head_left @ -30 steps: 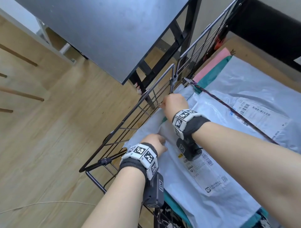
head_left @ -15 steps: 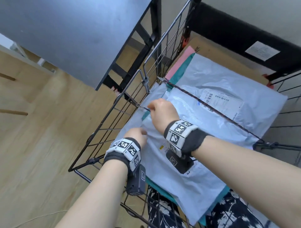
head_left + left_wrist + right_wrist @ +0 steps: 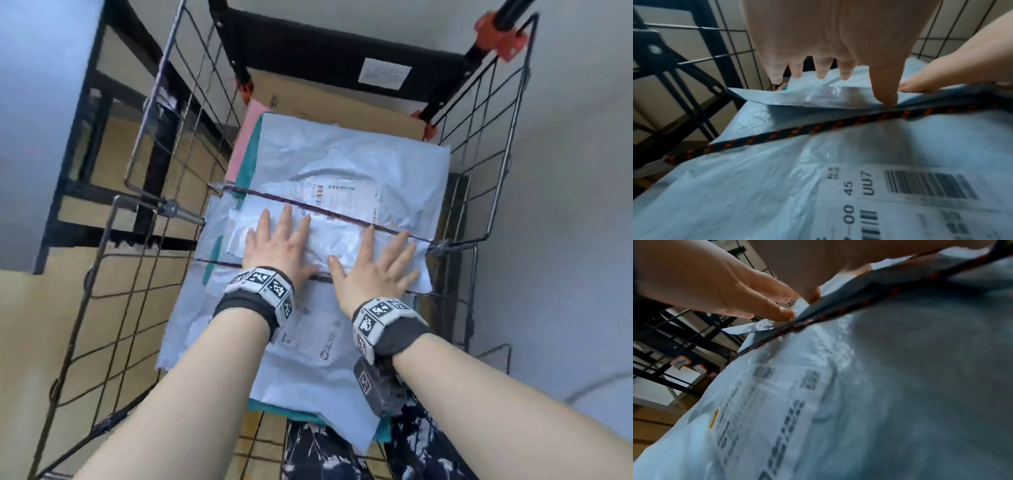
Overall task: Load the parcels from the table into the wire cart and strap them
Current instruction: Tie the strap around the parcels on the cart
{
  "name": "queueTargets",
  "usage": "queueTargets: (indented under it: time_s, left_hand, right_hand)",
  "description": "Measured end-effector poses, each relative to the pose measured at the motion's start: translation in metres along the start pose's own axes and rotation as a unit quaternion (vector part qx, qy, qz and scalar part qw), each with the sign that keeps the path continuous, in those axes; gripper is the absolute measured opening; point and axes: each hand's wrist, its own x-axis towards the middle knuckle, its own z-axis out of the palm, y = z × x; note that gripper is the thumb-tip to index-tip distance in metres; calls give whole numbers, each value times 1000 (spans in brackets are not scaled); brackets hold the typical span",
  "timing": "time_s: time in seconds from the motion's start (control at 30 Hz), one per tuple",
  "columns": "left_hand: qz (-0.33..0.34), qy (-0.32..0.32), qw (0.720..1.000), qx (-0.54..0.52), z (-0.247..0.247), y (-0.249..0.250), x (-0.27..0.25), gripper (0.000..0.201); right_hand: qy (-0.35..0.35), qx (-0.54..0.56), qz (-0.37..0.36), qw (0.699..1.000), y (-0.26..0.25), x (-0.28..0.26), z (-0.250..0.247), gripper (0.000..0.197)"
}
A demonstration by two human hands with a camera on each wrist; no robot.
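Observation:
The wire cart (image 3: 150, 144) holds a stack of grey plastic mailer parcels (image 3: 342, 154) over a pink and a teal one (image 3: 245, 150). Two dark cords with red flecks cross the stack: a far cord (image 3: 342, 215) and a near cord (image 3: 219, 263). My left hand (image 3: 281, 240) and right hand (image 3: 375, 263) lie flat side by side, fingers spread, pressing a crinkled white mailer (image 3: 329, 236) between the cords. The left wrist view has my left hand (image 3: 855, 69) above the near cord (image 3: 818, 129). In the right wrist view the same cord (image 3: 838, 313) runs under both hands.
A cardboard box (image 3: 325, 99) lies at the cart's far end against the black back panel (image 3: 308, 51). A grey table (image 3: 34, 102) on black legs stands left of the cart. The near mailer with a label (image 3: 308, 359) overhangs the cart's front.
My right hand let go of the cord hook at the cart's left wall. Both hands moved to the middle of the stack and flattened. A second cord now crosses the parcels.

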Motion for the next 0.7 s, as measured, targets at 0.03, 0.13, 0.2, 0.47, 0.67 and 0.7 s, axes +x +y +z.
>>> queueTargets:
  time_s: [0.03,0.13,0.2,0.47,0.67,0.7]
  left_hand:
    - [0,-13,1000,-1,3,1,4,86]
    - [-10,-32,999,13,10,-1,17,95]
    - [-13,-46,998,31,11,0,24,98]
    - [-23,-69,997,40,19,5,36,94]
    - [-19,-99,994,45,11,10,45,97]
    - [-15,-104,993,47,11,11,45,99]
  right_hand:
    - [-4,5,-5,1000,6,1,3,86]
    - [-5,22,-24,999,16,9,9,91]
    - [-16,39,-25,999,16,17,13,94]
    - [-66,66,-15,996,21,40,30,100]
    - [-97,91,-6,991,21,54,28,103]
    - [-101,92,-6,991,21,55,27,104]
